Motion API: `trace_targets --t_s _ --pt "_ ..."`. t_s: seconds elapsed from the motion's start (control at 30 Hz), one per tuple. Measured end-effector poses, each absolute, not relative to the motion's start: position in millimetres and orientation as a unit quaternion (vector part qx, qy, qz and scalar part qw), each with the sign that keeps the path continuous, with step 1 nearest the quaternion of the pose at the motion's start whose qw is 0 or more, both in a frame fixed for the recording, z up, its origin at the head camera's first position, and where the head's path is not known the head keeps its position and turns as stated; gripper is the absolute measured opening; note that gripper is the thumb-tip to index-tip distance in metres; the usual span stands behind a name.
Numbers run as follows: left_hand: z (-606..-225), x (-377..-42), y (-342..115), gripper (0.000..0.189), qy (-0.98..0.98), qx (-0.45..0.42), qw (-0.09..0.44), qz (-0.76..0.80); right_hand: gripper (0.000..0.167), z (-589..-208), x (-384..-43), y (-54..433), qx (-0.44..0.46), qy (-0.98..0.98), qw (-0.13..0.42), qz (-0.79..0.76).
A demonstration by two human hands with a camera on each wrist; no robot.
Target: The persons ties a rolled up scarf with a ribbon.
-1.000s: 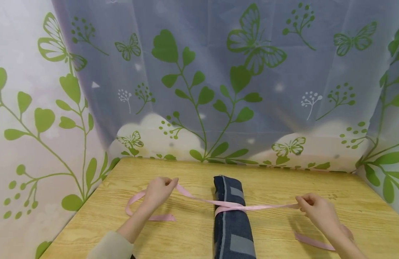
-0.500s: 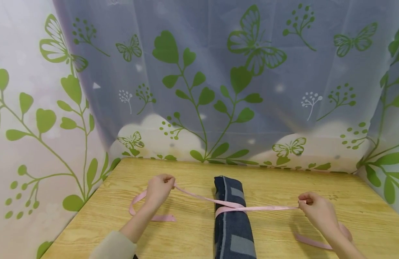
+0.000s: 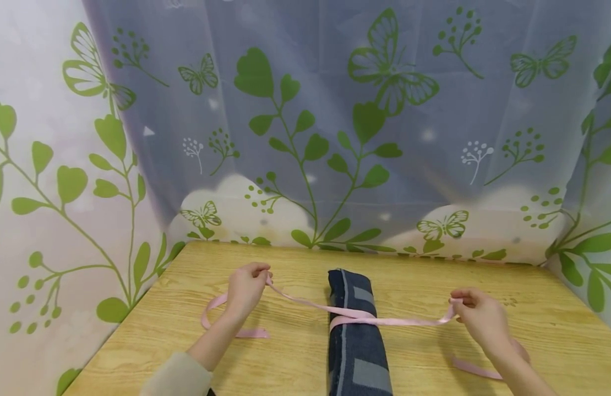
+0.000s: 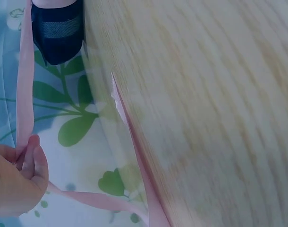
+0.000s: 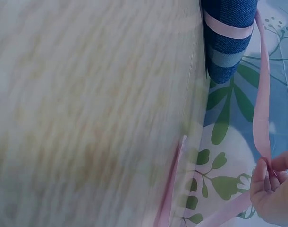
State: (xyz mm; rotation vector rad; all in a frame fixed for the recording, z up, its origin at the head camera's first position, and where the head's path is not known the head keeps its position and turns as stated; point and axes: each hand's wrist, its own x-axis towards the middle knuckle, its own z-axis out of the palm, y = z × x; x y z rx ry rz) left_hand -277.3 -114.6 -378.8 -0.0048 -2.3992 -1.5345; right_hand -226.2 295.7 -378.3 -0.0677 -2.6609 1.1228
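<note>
A rolled dark blue cloth (image 3: 357, 349) with grey patches lies lengthwise on the table, its near end cut off by the head view. Round its middle runs a pink ribbon (image 3: 352, 313), crossed over on top. To the left of the roll, my left hand (image 3: 247, 289) pinches one length of ribbon, raised above the table. On the other side my right hand (image 3: 481, 319) pinches the opposite length, which sags slightly before rising to the fingertips. Both wrist views show ribbon between thumb and fingers, at the left hand (image 4: 21, 175) and the right hand (image 5: 276, 187).
The wooden table (image 3: 295, 363) carries the ribbon's loose tails: a curled left tail (image 3: 251, 333) by the left forearm, and a right tail (image 3: 476, 368) partly behind the right forearm. A blue-grey curtain (image 3: 305, 137) with green leaves and butterflies hangs along the table's back edge.
The right-hand ribbon length has gone from taut to slightly slack, the hand shifting a little upward. The left hand has risen slightly, and its length of ribbon also sags more. The roll stays put.
</note>
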Motion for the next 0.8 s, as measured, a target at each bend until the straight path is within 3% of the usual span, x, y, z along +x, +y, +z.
trace_targets --t_s 0.47,0.8 --pt "-369.9 -276.8 -105.2 0.019 -0.848 -0.055 0.153 -0.503 0.022 -364.2 -230.3 277.2 0.053 -0.946 0.144 0.285" --pt "-367.9 -276.5 -98.7 0.014 -0.834 -0.077 0.172 -0.518 0.019 -356.1 -229.9 259.4 0.058 -0.939 0.155 0.301"
